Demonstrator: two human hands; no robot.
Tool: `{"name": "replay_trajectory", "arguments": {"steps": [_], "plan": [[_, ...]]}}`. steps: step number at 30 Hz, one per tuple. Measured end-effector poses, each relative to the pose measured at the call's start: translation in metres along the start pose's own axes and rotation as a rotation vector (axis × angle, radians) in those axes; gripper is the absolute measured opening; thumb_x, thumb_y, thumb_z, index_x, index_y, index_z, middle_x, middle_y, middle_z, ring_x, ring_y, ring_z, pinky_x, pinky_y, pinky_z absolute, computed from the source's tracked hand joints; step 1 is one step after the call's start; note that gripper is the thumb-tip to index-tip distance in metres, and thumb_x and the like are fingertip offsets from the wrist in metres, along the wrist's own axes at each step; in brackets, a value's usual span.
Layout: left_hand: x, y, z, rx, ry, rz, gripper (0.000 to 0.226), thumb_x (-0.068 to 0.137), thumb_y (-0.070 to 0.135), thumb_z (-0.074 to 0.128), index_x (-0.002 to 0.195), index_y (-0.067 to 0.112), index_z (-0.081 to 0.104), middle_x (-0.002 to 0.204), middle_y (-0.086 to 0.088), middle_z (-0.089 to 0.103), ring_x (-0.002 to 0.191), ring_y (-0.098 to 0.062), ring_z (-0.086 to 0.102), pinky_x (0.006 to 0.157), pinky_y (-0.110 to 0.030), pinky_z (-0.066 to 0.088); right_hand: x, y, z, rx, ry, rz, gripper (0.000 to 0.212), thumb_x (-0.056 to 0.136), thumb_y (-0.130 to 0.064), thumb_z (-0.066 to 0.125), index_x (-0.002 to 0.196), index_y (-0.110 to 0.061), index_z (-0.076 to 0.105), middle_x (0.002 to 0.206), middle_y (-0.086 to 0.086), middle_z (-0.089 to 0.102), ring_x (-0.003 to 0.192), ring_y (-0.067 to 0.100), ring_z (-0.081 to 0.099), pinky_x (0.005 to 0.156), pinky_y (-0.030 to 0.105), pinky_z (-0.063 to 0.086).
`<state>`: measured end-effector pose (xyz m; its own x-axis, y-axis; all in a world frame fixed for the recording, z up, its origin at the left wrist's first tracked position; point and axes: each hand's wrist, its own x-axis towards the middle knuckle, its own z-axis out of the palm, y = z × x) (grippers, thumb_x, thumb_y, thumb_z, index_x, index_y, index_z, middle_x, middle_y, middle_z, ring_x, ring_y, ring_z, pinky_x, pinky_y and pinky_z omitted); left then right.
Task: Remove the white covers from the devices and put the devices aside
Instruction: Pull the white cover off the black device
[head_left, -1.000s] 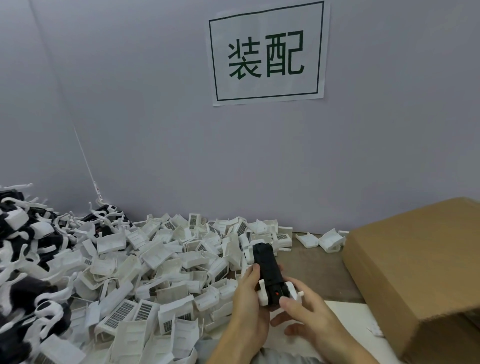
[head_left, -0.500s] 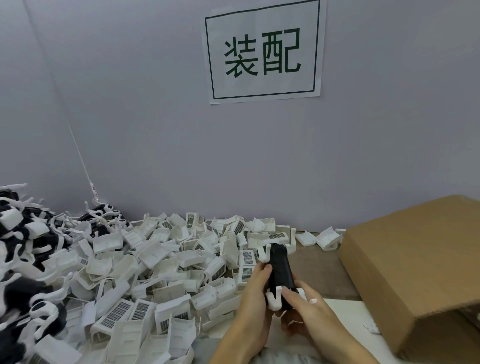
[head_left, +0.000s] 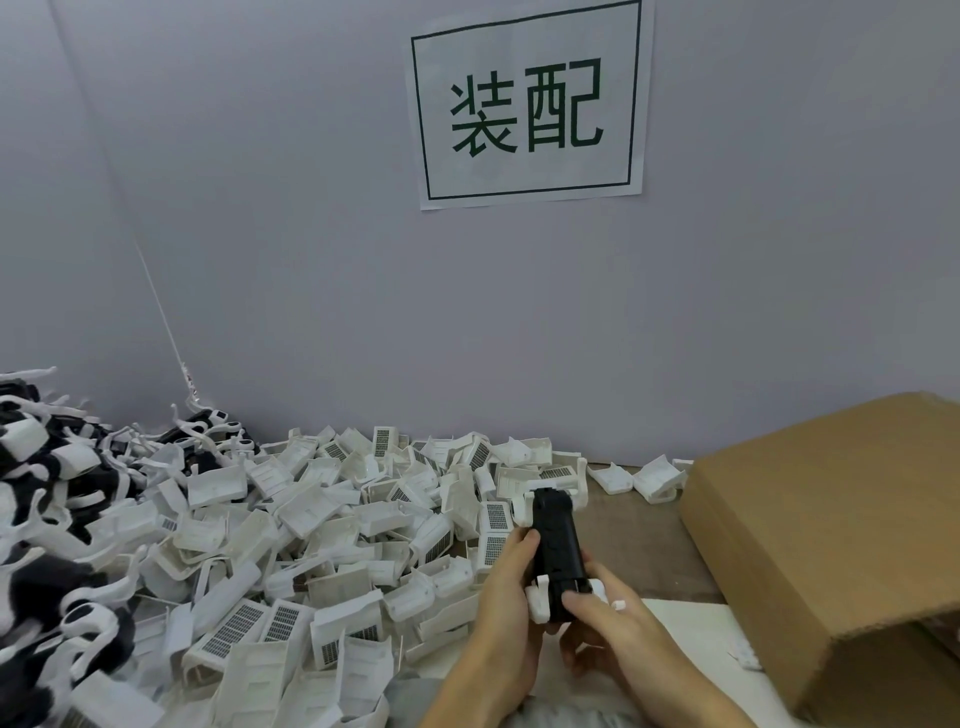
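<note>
Head view: left hand (head_left: 511, 597) and right hand (head_left: 613, 631) both clasp the black device (head_left: 556, 545) between them, pointing 12 o'clock; its white cover (head_left: 540, 603) is partly hidden.

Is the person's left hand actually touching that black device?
Touching. The head view shows the left hand with its fingers curled against the black device, no gap between them; the right hand grips its lower end.

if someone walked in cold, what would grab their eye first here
Likely the big heap of white covers filling the table's left side, and the paper sign on the wall above. Then, bottom centre, the left hand and right hand gripping a black device.
</note>
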<state>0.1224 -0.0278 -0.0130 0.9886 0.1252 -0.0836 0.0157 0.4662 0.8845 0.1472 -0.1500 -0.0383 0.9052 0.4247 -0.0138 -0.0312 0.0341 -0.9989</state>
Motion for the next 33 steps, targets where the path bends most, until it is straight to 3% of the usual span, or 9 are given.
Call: {"name": "replay_trajectory", "arguments": {"steps": [3, 6, 14, 16, 20, 28, 31, 33], "plan": [[-0.0001, 0.0004, 0.001, -0.028, -0.001, -0.005, 0.028, 0.103, 0.027, 0.046, 0.114, 0.011, 0.066, 0.09, -0.01, 0.072, 0.072, -0.02, 0.066, 0.057, -0.027, 0.048, 0.0009, 0.0004, -0.0003, 0.02, 0.02, 0.013, 0.028, 0.1, -0.015, 0.056, 0.127, -0.026, 0.059, 0.077, 0.018, 0.069, 0.064, 0.028, 0.061, 0.056, 0.034, 0.048], [0.0002, -0.0002, 0.0022, -0.059, 0.013, -0.013, 0.024, 0.104, 0.024, 0.046, 0.108, 0.012, 0.066, 0.082, -0.008, 0.072, 0.063, -0.016, 0.066, 0.048, -0.023, 0.048, 0.0039, 0.0027, -0.0007, 0.041, 0.031, 0.018, 0.031, 0.097, -0.009, 0.059, 0.125, -0.023, 0.061, 0.077, 0.017, 0.067, 0.065, 0.028, 0.058, 0.056, 0.034, 0.046], [0.002, -0.0008, 0.0016, -0.063, 0.031, -0.018, 0.024, 0.104, 0.023, 0.046, 0.105, 0.012, 0.067, 0.076, -0.006, 0.07, 0.053, -0.013, 0.063, 0.042, -0.019, 0.043, 0.008, 0.0053, -0.0013, 0.052, 0.013, 0.031, 0.056, 0.064, -0.021, 0.061, 0.12, -0.029, 0.062, 0.076, 0.017, 0.067, 0.066, 0.028, 0.06, 0.056, 0.034, 0.046], [0.0024, -0.0011, 0.0014, -0.057, 0.025, -0.022, 0.023, 0.103, 0.024, 0.046, 0.104, 0.013, 0.067, 0.077, -0.006, 0.07, 0.054, -0.013, 0.063, 0.043, -0.019, 0.043, 0.0077, 0.0051, -0.0012, 0.024, 0.015, 0.026, 0.053, 0.067, -0.021, 0.061, 0.12, -0.026, 0.063, 0.076, 0.017, 0.068, 0.065, 0.027, 0.059, 0.056, 0.034, 0.046], [0.0018, -0.0014, 0.0013, -0.028, 0.007, -0.018, 0.024, 0.103, 0.029, 0.047, 0.107, 0.016, 0.067, 0.081, -0.005, 0.07, 0.061, -0.014, 0.064, 0.05, -0.023, 0.043, 0.0072, 0.0057, -0.0022, -0.03, 0.039, 0.001, 0.032, 0.095, -0.008, 0.056, 0.122, -0.024, 0.062, 0.076, 0.015, 0.07, 0.064, 0.027, 0.06, 0.054, 0.033, 0.047], [0.0009, -0.0008, 0.0018, -0.021, 0.012, -0.007, 0.024, 0.104, 0.025, 0.045, 0.108, 0.013, 0.066, 0.079, -0.005, 0.07, 0.059, -0.014, 0.064, 0.047, -0.021, 0.046, 0.0046, 0.0008, 0.0007, 0.013, 0.029, 0.019, 0.021, 0.1, -0.017, 0.058, 0.12, -0.021, 0.062, 0.073, 0.015, 0.066, 0.055, 0.021, 0.053, 0.052, 0.032, 0.045], [0.0008, -0.0007, 0.0021, -0.004, 0.025, -0.006, 0.026, 0.104, 0.025, 0.045, 0.108, 0.01, 0.066, 0.075, -0.005, 0.07, 0.055, -0.014, 0.063, 0.045, -0.021, 0.044, 0.006, 0.0009, 0.0005, 0.064, 0.023, 0.036, 0.039, 0.08, -0.019, 0.068, 0.119, -0.018, 0.061, 0.068, 0.014, 0.065, 0.051, 0.02, 0.049, 0.048, 0.03, 0.043], [0.0003, 0.0, 0.0024, 0.0, 0.035, -0.006, 0.026, 0.104, 0.024, 0.045, 0.11, 0.009, 0.065, 0.075, -0.006, 0.07, 0.055, -0.015, 0.063, 0.045, -0.022, 0.044, 0.0076, 0.0019, -0.0007, 0.079, 0.014, 0.039, 0.049, 0.069, -0.023, 0.062, 0.117, -0.018, 0.061, 0.067, 0.014, 0.064, 0.051, 0.019, 0.048, 0.047, 0.03, 0.043]]}}
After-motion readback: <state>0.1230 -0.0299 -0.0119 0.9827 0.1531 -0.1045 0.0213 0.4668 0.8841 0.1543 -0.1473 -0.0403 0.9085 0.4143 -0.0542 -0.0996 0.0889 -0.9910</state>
